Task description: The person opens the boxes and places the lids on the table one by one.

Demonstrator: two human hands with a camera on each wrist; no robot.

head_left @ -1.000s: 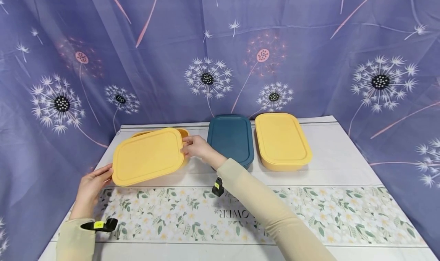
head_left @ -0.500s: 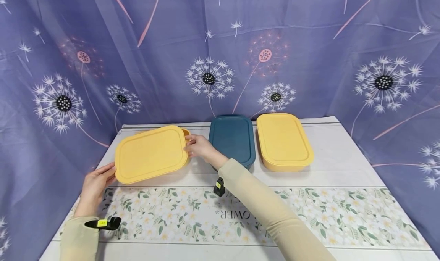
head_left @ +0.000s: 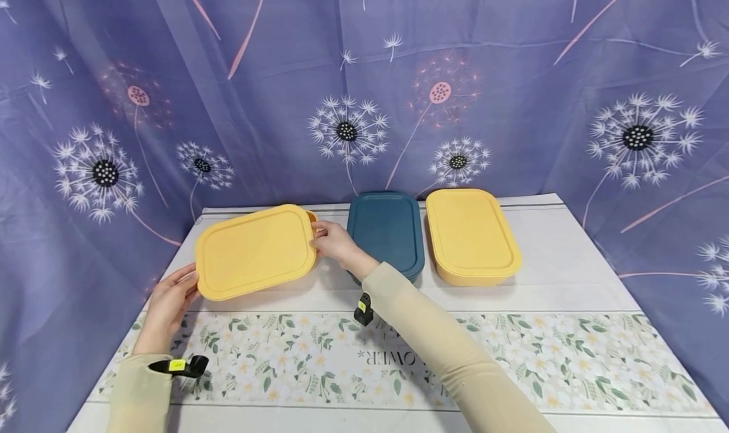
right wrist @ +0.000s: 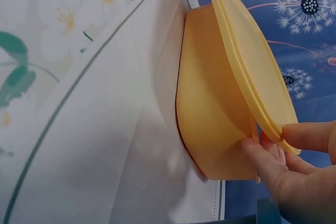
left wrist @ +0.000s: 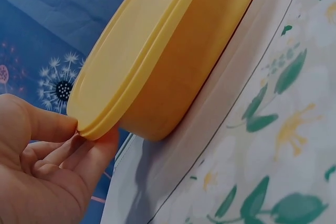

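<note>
A yellow rectangular lid (head_left: 256,252) lies tilted over a yellow food container (right wrist: 210,103) at the left of the table. My left hand (head_left: 168,303) pinches the lid's near left corner between thumb and fingers, as the left wrist view (left wrist: 47,166) also shows. At the opposite end, my right hand (head_left: 340,246) pinches the lid's right edge; one of its digits is close against the container's rim. A gap shows between lid and rim on that side in the right wrist view. From the head, the lid hides most of the container.
A dark blue lidded container (head_left: 387,233) stands just right of my right hand, and a second yellow lidded container (head_left: 474,233) beside it. A purple dandelion-print curtain (head_left: 273,104) hangs behind the table. A floral strip (head_left: 273,357) crosses the tablecloth in front.
The lid has shifted slightly right and away from me, covering more of the container. My left hand has moved right and up with it; the right hand has moved only a little.
</note>
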